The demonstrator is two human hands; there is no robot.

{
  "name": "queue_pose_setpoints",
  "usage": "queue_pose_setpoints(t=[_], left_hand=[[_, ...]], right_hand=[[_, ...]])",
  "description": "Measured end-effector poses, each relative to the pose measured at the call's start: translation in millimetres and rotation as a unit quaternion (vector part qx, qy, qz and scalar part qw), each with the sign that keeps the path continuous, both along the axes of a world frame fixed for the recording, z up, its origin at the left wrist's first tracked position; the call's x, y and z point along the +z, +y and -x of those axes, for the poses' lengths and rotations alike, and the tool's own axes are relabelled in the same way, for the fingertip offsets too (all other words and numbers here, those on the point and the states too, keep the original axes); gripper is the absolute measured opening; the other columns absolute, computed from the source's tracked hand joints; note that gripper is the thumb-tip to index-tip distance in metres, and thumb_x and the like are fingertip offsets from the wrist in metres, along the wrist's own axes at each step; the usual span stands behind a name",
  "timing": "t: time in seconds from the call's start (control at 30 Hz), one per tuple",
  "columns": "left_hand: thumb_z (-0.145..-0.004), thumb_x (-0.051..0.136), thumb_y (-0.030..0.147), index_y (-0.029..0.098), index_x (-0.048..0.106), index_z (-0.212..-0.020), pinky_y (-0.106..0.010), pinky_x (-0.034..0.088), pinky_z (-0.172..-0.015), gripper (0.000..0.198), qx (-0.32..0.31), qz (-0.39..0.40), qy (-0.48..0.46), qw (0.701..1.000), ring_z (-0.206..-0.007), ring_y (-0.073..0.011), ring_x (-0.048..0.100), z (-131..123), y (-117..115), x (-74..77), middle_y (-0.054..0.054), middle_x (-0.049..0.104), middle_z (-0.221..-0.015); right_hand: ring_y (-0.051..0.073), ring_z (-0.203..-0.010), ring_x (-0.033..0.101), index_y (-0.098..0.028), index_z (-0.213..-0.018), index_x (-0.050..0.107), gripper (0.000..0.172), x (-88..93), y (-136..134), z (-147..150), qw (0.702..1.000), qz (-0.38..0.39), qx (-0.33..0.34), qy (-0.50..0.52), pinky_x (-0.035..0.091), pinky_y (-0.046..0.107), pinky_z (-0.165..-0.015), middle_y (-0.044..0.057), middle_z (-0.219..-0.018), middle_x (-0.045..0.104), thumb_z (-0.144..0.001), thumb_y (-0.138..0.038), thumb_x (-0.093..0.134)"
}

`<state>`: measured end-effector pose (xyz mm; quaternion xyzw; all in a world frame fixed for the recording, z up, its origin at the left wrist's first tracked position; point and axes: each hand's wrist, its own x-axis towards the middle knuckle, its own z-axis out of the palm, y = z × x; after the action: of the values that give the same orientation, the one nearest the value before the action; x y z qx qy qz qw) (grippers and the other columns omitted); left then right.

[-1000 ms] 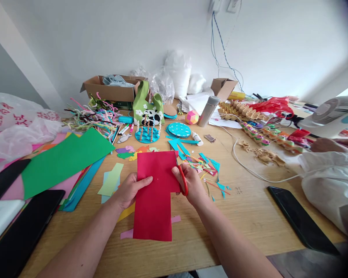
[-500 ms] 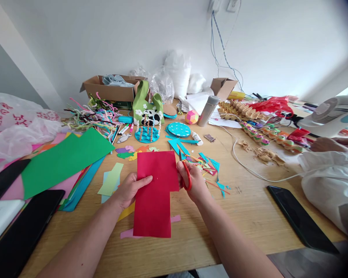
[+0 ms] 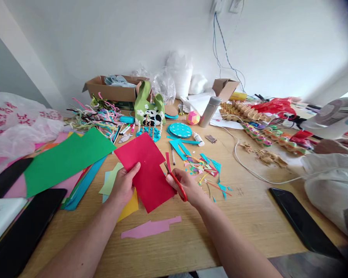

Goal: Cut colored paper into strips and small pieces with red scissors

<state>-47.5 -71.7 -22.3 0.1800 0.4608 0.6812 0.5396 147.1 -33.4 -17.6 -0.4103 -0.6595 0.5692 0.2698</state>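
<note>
My left hand [image 3: 123, 184] grips the left edge of a red paper sheet [image 3: 146, 170], which is turned at a slant above the wooden table [image 3: 249, 220]. My right hand [image 3: 185, 185] is closed round red-handled scissors [image 3: 178, 183], whose blades meet the sheet's right edge. A thin red strip stands up from the sheet at the blades. Below the sheet lie a pink offcut [image 3: 150, 227] and a yellow paper piece [image 3: 129, 206].
Green, pink and blue paper sheets [image 3: 66, 158] lie at left beside black tablets [image 3: 23, 227]. Paper scraps [image 3: 204, 166], teal discs, a steel flask [image 3: 208, 111], cardboard boxes and pipe cleaners crowd the back. A black phone [image 3: 301, 224] and another person's white sleeve [image 3: 330, 185] are at right.
The red sheet has been turned anticlockwise and raised to a slant. The scissors have moved from beside the upper right edge down to its right side, and a thin strip now stands free.
</note>
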Motion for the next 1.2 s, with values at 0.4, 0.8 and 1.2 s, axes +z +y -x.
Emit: queue_pose_setpoints(t=[0.4, 0.8, 1.2], left_hand=[[-0.059, 0.085, 0.037, 0.013, 0.069, -0.096, -0.039, 0.054, -0.082, 0.047, -0.022, -0.024, 0.028, 0.999, -0.091, -0.0280, 0.070, -6.1, -2.5, -4.3, -0.011, 0.075, -0.095], [-0.061, 0.083, 0.038, 0.013, 0.069, -0.098, -0.039, 0.054, -0.083, 0.047, -0.042, -0.022, 0.030, 0.998, -0.093, -0.0288, 0.069, -5.4, -2.5, -4.9, -0.011, 0.075, -0.096], [-0.061, 0.084, 0.038, 0.013, 0.068, -0.093, -0.040, 0.054, -0.083, 0.043, -0.046, -0.015, 0.029, 0.998, -0.094, -0.0297, 0.069, -5.9, -3.6, -2.9, -0.012, 0.075, -0.094]], right_hand=[[0.008, -0.051, 0.032, -0.020, -0.069, 0.040, 0.048, -8.7, 3.2, -1.8, 1.000, -0.014, 0.015, -0.022, 0.020, 0.022, -0.045, -0.007, -0.056, 0.034, -0.081, -0.062, 0.060], [0.008, -0.048, 0.033, -0.020, -0.067, 0.040, 0.047, -3.5, 1.1, 0.5, 1.000, -0.005, -0.009, -0.008, 0.018, 0.022, -0.045, -0.007, -0.053, 0.035, -0.078, -0.059, 0.065], [0.008, -0.034, 0.040, -0.022, -0.064, 0.039, 0.047, 2.9, -1.8, 2.0, 0.999, 0.041, -0.029, 0.000, 0.024, 0.018, -0.033, -0.009, -0.042, 0.041, -0.073, -0.054, 0.072]])
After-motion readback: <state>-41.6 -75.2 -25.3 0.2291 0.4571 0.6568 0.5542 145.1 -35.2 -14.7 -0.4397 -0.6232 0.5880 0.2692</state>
